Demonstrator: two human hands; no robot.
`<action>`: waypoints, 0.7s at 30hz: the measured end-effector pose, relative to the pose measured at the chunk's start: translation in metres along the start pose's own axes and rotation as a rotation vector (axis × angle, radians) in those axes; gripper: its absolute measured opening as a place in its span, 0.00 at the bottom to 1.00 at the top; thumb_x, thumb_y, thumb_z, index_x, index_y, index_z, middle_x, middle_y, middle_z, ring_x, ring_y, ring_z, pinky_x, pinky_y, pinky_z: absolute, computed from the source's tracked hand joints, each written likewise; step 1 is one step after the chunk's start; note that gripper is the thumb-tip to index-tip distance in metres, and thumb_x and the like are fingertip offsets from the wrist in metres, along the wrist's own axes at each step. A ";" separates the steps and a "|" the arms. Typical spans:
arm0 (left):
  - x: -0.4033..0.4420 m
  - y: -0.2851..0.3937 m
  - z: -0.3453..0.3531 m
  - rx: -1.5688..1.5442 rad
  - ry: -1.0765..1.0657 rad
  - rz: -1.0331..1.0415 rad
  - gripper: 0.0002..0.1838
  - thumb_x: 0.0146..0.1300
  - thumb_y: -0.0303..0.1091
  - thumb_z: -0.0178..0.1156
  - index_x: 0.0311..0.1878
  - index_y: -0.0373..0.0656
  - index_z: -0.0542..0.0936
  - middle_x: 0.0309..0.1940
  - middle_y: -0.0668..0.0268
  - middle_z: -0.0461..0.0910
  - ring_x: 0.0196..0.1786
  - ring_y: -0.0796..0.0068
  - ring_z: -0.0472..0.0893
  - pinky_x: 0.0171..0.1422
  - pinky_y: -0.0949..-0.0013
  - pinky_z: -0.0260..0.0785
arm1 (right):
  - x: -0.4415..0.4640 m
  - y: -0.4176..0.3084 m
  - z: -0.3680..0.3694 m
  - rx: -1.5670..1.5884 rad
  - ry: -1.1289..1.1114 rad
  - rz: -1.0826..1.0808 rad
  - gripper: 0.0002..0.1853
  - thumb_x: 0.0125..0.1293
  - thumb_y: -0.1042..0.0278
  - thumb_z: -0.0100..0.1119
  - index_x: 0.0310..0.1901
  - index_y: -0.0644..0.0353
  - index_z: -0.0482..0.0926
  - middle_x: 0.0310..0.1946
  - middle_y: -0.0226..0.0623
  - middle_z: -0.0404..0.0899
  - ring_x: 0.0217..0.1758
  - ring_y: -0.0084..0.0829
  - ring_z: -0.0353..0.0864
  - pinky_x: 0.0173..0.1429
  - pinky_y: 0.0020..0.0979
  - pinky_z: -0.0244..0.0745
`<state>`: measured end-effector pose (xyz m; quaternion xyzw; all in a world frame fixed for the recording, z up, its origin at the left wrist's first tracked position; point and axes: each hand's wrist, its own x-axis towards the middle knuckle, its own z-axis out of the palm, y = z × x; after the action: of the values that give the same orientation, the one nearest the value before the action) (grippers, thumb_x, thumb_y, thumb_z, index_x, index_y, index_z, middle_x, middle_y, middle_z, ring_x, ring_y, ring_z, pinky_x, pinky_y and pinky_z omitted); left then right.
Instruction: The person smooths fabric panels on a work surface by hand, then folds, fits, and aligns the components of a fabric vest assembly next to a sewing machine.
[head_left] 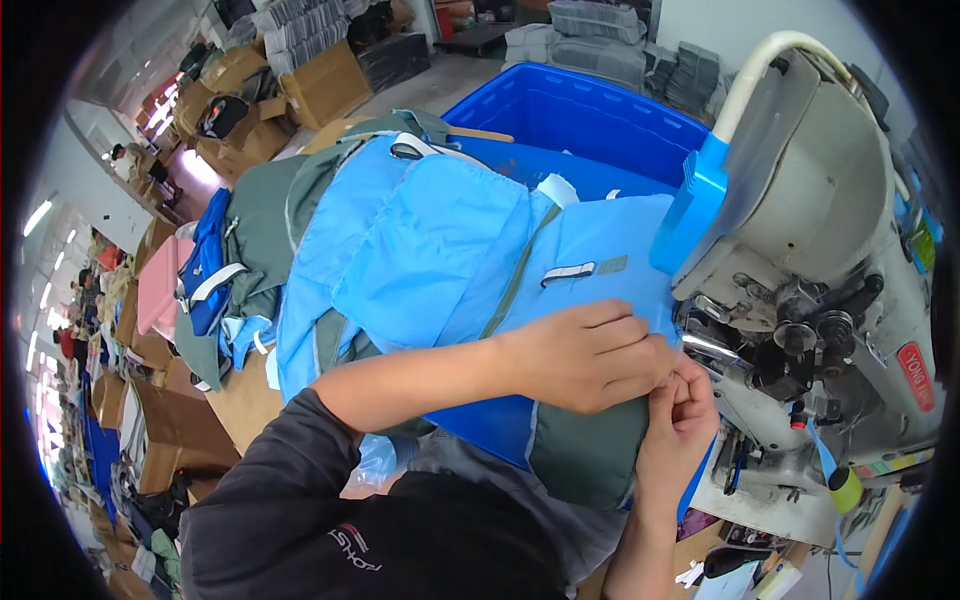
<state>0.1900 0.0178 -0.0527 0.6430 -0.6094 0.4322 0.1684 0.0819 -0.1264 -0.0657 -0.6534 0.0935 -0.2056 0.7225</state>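
Observation:
A light blue and grey-green fabric bag (430, 250), with seams, dark trim and a webbing loop (568, 273), lies spread in front of me, its right end against the sewing machine (800, 200). My left hand (600, 358) reaches across it from the left, fingers curled closed at the bag's right edge, close to the machine's needle area. Just below, my right hand (682, 425) comes up from the bottom with thumb and fingers pinched together at that same edge. The two hands' fingertips meet there. What lies between the fingertips is too hidden to make out.
A blue plastic bin (590, 110) stands behind the bag. A blue-wrapped guard (695, 200) hangs from the machine's white tube. More bags and a pink piece (160, 285) are piled left. Cardboard boxes (325, 85) and a distant person (145, 170) are in the background.

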 end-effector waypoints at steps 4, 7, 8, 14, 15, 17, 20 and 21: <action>0.004 0.003 -0.005 -0.110 -0.083 -0.164 0.11 0.58 0.31 0.66 0.44 0.43 0.86 0.40 0.66 0.80 0.40 0.70 0.78 0.45 0.67 0.73 | -0.008 -0.003 -0.007 0.037 -0.023 0.049 0.11 0.75 0.77 0.60 0.56 0.69 0.78 0.27 0.20 0.76 0.30 0.08 0.68 0.33 0.14 0.58; 0.015 0.008 -0.011 -0.439 -0.172 -0.553 0.08 0.59 0.29 0.69 0.43 0.42 0.88 0.38 0.66 0.81 0.37 0.69 0.78 0.44 0.69 0.72 | -0.011 -0.006 -0.009 0.101 -0.021 0.095 0.13 0.75 0.74 0.61 0.57 0.69 0.79 0.29 0.21 0.78 0.31 0.08 0.70 0.35 0.14 0.61; 0.022 0.009 -0.015 -0.569 -0.188 -0.716 0.07 0.60 0.28 0.70 0.42 0.41 0.88 0.37 0.66 0.82 0.36 0.70 0.78 0.44 0.70 0.72 | -0.012 -0.008 -0.008 0.131 -0.015 0.109 0.14 0.75 0.74 0.61 0.58 0.69 0.79 0.30 0.22 0.79 0.31 0.08 0.71 0.36 0.14 0.62; 0.024 -0.010 -0.016 -1.153 -0.242 -1.163 0.07 0.69 0.27 0.68 0.44 0.33 0.88 0.36 0.68 0.82 0.39 0.83 0.77 0.44 0.75 0.70 | -0.011 -0.014 -0.006 0.207 -0.016 0.149 0.17 0.76 0.73 0.61 0.62 0.70 0.78 0.38 0.27 0.85 0.38 0.11 0.77 0.42 0.15 0.69; 0.024 -0.011 -0.016 -1.182 -0.245 -1.178 0.07 0.69 0.27 0.67 0.45 0.33 0.88 0.36 0.68 0.82 0.39 0.83 0.78 0.44 0.75 0.70 | -0.011 -0.014 -0.006 0.201 -0.016 0.150 0.17 0.76 0.73 0.60 0.62 0.70 0.78 0.38 0.28 0.85 0.38 0.11 0.78 0.43 0.15 0.69; 0.025 -0.009 -0.016 -1.203 -0.246 -1.187 0.07 0.70 0.26 0.67 0.45 0.32 0.88 0.36 0.68 0.82 0.40 0.83 0.78 0.44 0.75 0.70 | -0.010 -0.015 -0.006 0.194 -0.029 0.144 0.17 0.76 0.73 0.60 0.63 0.71 0.77 0.38 0.27 0.84 0.38 0.10 0.77 0.43 0.14 0.68; 0.027 -0.007 -0.018 -1.105 -0.258 -1.130 0.07 0.69 0.25 0.67 0.45 0.33 0.88 0.35 0.67 0.81 0.39 0.80 0.78 0.44 0.74 0.70 | -0.011 -0.015 -0.008 0.175 -0.061 0.120 0.18 0.76 0.75 0.59 0.64 0.72 0.76 0.37 0.25 0.82 0.36 0.09 0.72 0.40 0.14 0.65; 0.029 -0.004 -0.021 -1.025 -0.272 -1.089 0.06 0.67 0.24 0.67 0.45 0.33 0.88 0.35 0.66 0.81 0.38 0.78 0.79 0.43 0.74 0.71 | -0.011 -0.014 -0.010 0.155 -0.067 0.112 0.18 0.76 0.75 0.58 0.64 0.73 0.75 0.37 0.24 0.81 0.34 0.08 0.71 0.39 0.14 0.63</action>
<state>0.1835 0.0158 -0.0175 0.7420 -0.3461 -0.1322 0.5588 0.0654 -0.1313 -0.0543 -0.5958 0.0894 -0.1494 0.7840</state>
